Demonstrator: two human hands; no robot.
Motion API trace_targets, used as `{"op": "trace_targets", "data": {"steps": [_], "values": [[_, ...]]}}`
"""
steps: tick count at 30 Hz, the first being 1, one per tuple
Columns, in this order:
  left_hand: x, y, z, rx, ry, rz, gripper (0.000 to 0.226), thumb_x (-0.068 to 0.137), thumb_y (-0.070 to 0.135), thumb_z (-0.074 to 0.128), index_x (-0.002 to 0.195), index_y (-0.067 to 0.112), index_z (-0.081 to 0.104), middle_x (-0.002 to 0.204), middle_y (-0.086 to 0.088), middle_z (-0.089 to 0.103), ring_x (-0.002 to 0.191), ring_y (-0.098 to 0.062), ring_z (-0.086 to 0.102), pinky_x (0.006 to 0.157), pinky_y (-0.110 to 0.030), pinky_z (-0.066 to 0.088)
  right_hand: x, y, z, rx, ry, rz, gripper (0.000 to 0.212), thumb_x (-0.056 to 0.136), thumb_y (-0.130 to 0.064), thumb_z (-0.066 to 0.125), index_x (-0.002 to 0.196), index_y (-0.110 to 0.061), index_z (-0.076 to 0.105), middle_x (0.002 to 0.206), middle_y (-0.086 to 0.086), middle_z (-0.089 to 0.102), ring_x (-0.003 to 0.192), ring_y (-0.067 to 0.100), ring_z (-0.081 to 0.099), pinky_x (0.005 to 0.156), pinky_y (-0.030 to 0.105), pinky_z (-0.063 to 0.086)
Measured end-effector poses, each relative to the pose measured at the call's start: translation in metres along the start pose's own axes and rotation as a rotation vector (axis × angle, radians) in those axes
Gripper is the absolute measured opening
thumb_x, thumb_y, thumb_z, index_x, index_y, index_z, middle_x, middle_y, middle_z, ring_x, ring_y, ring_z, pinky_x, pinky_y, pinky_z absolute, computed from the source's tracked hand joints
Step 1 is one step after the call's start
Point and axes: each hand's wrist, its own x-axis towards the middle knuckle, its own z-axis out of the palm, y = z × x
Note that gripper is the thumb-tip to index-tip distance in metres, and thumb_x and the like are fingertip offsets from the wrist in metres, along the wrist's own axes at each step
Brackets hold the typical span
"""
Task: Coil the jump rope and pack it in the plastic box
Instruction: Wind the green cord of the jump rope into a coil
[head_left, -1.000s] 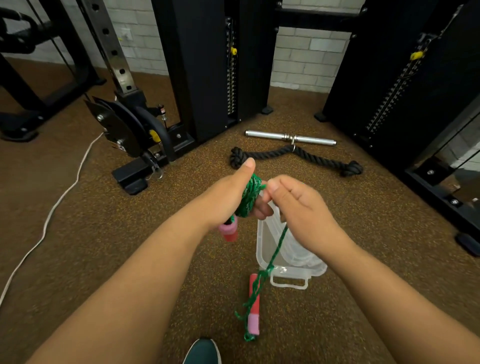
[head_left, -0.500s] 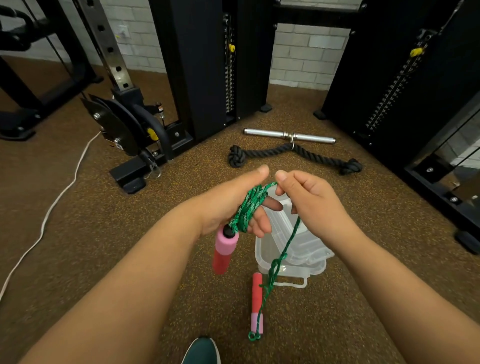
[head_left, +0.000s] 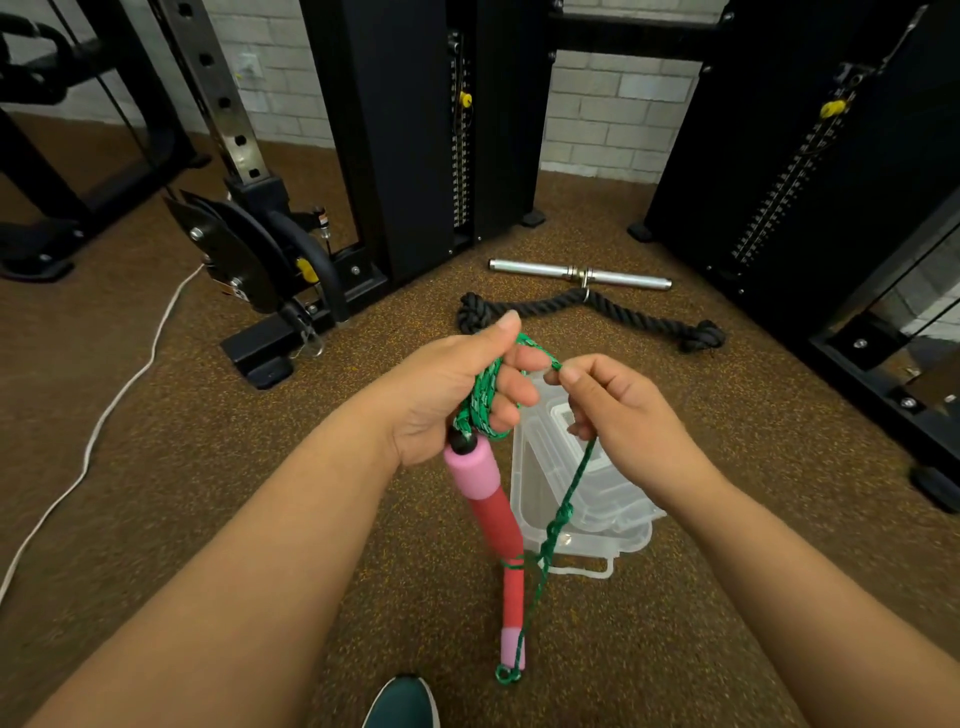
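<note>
Nearest the camera, the toe of a dark green shoe (head_left: 401, 701) shows at the bottom edge, on the speckled brown floor (head_left: 156, 467).

Just beyond it, one handle (head_left: 513, 618) of the jump rope lies on the floor, red with a pink near end. The green cord (head_left: 558, 525) runs up from this handle, knotted along its length, to the right hand (head_left: 623, 421).

The right hand pinches the cord between thumb and forefinger, the other fingers curled in.

The left hand (head_left: 457, 395) is closed around several loops of cord wound over its fingers, thumb raised. The second handle (head_left: 485, 493), pink at the top and red below, hangs down from this hand. A short span of cord bridges the two hands.

The clear plastic box (head_left: 587, 525) sits open on the floor below the right hand, just right of the hanging handle. The rope is not in it.

Farther off lie a black thick rope (head_left: 613, 306) and, beyond it, a metal bar (head_left: 535, 268). A white cable (head_left: 119, 395) runs along the floor at the left. Black gym machine frames (head_left: 395, 130) stand against a white brick wall (head_left: 613, 119).
</note>
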Motion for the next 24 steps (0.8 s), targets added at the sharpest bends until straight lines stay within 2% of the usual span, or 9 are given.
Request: {"op": "trace_targets", "data": {"steps": [3,7,9,11,14,17,20,22,24], "values": [[0.000,0.003,-0.001,-0.171,-0.056,0.014,0.049,0.099,0.042,0.034,0.101,0.008,0.070,0.079,-0.006,0.075,0.057,-0.011,0.066,0.056,-0.020,0.053,-0.005,0.011,0.008,-0.093,-0.070,0.021,0.028,0.099,-0.022,0.044,0.079,-0.028,0.063,0.059,-0.003,0.045,0.057,0.011,0.045,0.059,0.031,0.042],[0.002,0.005,-0.007,-0.326,-0.057,0.027,0.059,0.099,0.044,0.022,0.128,0.004,0.055,0.118,-0.015,0.069,0.100,-0.021,0.070,0.084,-0.029,0.056,-0.017,0.022,0.016,-0.322,-0.240,0.066,0.026,0.098,-0.033,0.040,0.084,-0.029,0.061,0.063,-0.004,0.052,0.062,0.015,0.052,0.062,0.039,0.047],[0.003,0.005,-0.010,-0.306,-0.026,0.029,0.064,0.098,0.051,0.020,0.134,0.006,0.049,0.126,-0.015,0.064,0.114,-0.022,0.064,0.096,-0.032,0.049,-0.024,0.017,0.018,-0.451,-0.320,0.024,0.026,0.099,-0.036,0.039,0.086,-0.028,0.060,0.064,-0.008,0.052,0.062,0.010,0.051,0.067,0.039,0.047],[0.004,0.002,-0.008,-0.133,0.008,0.028,0.070,0.096,0.058,0.015,0.139,0.010,0.043,0.131,-0.012,0.062,0.117,-0.019,0.061,0.098,-0.028,0.044,-0.028,0.007,0.020,-0.571,-0.349,-0.080,0.026,0.099,-0.037,0.038,0.088,-0.027,0.059,0.065,-0.012,0.052,0.066,0.005,0.051,0.070,0.037,0.046],[0.005,-0.008,-0.003,0.273,0.054,0.000,0.076,0.090,0.068,0.012,0.142,0.020,0.040,0.131,-0.008,0.061,0.112,-0.013,0.061,0.090,-0.022,0.044,-0.029,-0.010,0.019,-0.583,-0.329,-0.215,0.027,0.097,-0.041,0.038,0.088,-0.028,0.059,0.073,-0.017,0.057,0.074,0.002,0.055,0.072,0.036,0.048],[0.003,-0.018,-0.004,0.569,0.008,-0.099,0.097,0.064,0.095,0.014,0.124,0.033,0.058,0.113,-0.006,0.066,0.106,-0.021,0.061,0.097,-0.041,0.045,-0.025,-0.024,0.013,-0.423,-0.264,-0.225,0.027,0.096,-0.038,0.041,0.083,-0.025,0.062,0.078,-0.003,0.065,0.074,0.011,0.060,0.068,0.032,0.049],[-0.001,-0.017,0.000,0.588,-0.114,-0.108,0.089,0.078,0.084,0.013,0.100,0.015,0.066,0.086,-0.009,0.072,0.087,-0.021,0.069,0.092,-0.043,0.050,-0.019,-0.031,0.005,-0.229,-0.138,-0.166,0.026,0.096,-0.027,0.048,0.081,-0.011,0.061,0.070,0.005,0.062,0.061,0.003,0.055,0.058,0.015,0.044],[-0.002,-0.012,0.004,0.498,-0.185,-0.053,0.068,0.085,0.073,0.026,0.105,0.019,0.062,0.067,-0.007,0.065,0.060,-0.021,0.063,0.075,-0.038,0.055,-0.014,-0.027,0.002,-0.152,-0.075,-0.130,0.025,0.093,-0.028,0.052,0.083,-0.006,0.060,0.069,0.004,0.055,0.059,0.003,0.048,0.056,0.017,0.042],[-0.004,-0.009,0.007,0.361,-0.253,-0.028,0.050,0.087,0.063,0.041,0.116,0.025,0.057,0.056,0.002,0.058,0.045,-0.013,0.050,0.058,-0.030,0.052,-0.011,-0.021,0.001,-0.035,-0.042,-0.068,0.024,0.089,-0.034,0.053,0.093,-0.012,0.060,0.075,0.001,0.053,0.059,0.003,0.046,0.055,0.021,0.042]]}}
